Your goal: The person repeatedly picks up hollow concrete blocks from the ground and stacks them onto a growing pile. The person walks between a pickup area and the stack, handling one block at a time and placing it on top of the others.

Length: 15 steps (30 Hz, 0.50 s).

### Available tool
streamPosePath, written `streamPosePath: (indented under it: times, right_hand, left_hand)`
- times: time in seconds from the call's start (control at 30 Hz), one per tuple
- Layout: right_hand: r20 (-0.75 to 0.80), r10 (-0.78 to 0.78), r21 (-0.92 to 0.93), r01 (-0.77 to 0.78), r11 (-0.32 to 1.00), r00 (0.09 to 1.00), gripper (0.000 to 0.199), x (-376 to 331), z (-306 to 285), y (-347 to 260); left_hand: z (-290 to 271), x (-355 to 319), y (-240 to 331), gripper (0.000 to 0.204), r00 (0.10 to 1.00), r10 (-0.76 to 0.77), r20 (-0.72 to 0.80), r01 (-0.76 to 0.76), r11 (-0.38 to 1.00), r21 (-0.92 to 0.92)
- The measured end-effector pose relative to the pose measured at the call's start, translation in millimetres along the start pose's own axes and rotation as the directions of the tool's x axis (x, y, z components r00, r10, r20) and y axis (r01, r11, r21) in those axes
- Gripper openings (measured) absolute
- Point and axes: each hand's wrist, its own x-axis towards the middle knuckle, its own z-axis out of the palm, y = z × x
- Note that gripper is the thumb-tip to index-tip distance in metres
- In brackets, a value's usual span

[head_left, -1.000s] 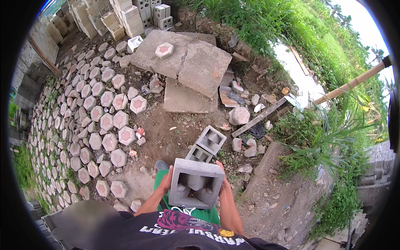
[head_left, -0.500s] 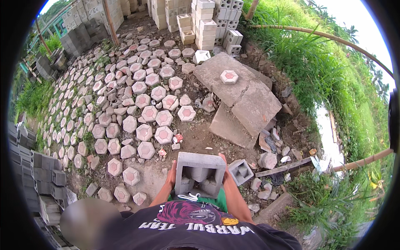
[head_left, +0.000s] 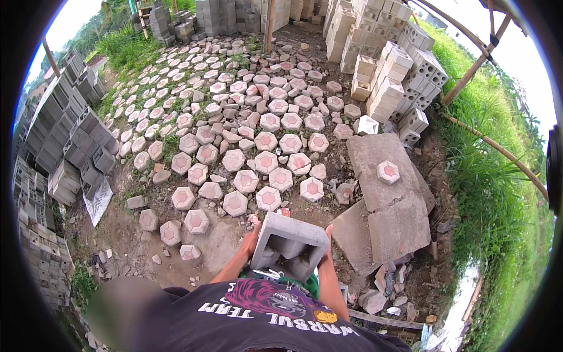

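A grey hollow concrete block (head_left: 299,226) is held in front of my body, tilted, with its open cavity facing up toward me. My left hand (head_left: 250,239) grips its left side, and my right hand (head_left: 328,242) is pressed along the right side. Most fingers of both hands are hidden behind the block's walls. Just beyond the block lie hexagonal pavers (head_left: 268,199) with reddish centres, set loosely over the dirt.
Cracked concrete slabs (head_left: 402,232) lie to the right, with one hexagonal paver (head_left: 388,172) on top. Rubble (head_left: 373,301) sits near my right side. Stacked blocks stand at far right (head_left: 387,94) and left (head_left: 88,144). Bamboo poles (head_left: 498,144) border the grass on the right.
My view has swung left, so the pavers and slabs appear farther right. The block stays in both hands and is now tilted. The loose block by my right arm is mostly hidden.
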Motion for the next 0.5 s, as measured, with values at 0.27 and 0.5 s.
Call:
streamPosePath:
  times: [0.27, 0.5]
  right_hand:
    - [0.07, 0.034, -0.067, -0.029, 0.997, 0.997, 0.075, 61.4, 14.9, -123.5]
    - [0.047, 0.085, -0.052, -0.083, 0.995, 0.995, 0.068, 125.3, 5.8, -179.8]
  left_hand:
    - [63.2, 76.7, 64.5, 0.086, 0.995, 0.073, -0.07, -0.078, 0.995, -0.064]
    - [83.1, 84.3, 116.6, 0.08, 0.964, 0.184, -0.19, -0.21, 0.969, -0.128]
